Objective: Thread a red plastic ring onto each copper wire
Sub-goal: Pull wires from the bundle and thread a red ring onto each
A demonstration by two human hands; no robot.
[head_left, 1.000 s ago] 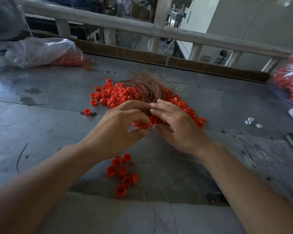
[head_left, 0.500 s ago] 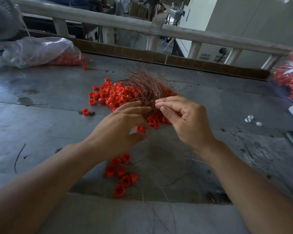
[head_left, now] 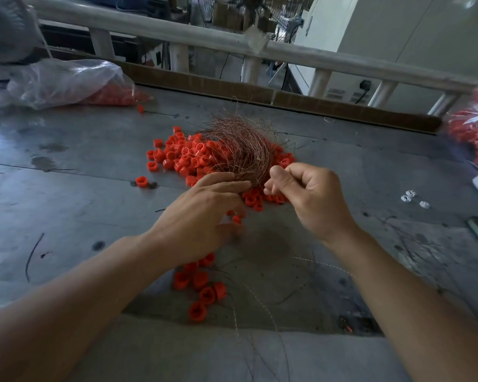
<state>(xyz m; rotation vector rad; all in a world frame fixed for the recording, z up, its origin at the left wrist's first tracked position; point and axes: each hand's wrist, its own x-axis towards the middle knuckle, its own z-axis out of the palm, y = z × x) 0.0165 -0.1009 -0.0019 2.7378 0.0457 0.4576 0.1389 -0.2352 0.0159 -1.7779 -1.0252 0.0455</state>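
Note:
A tangled bundle of thin copper wires (head_left: 239, 146) lies on a heap of red plastic rings (head_left: 182, 155) in the middle of the grey table (head_left: 67, 205). My left hand (head_left: 202, 216) rests with straight fingers against the near end of the bundle. My right hand (head_left: 312, 199) is lifted just right of the bundle, thumb and fingers pinched together, apparently on a fine copper wire too thin to see clearly. A small group of red rings with wires (head_left: 202, 288) lies near me, under my left forearm.
A clear plastic bag of red rings (head_left: 67, 81) lies at the back left, another bag of rings (head_left: 475, 130) at the right edge. Small white parts (head_left: 411, 198) sit at the right. A single red ring (head_left: 141, 181) lies left of the heap. A white railing (head_left: 260, 48) runs behind the table.
My right hand has lifted off the ring heap and drawn back to the right with its fingers pinched. My left hand has stayed at the bundle's near end.

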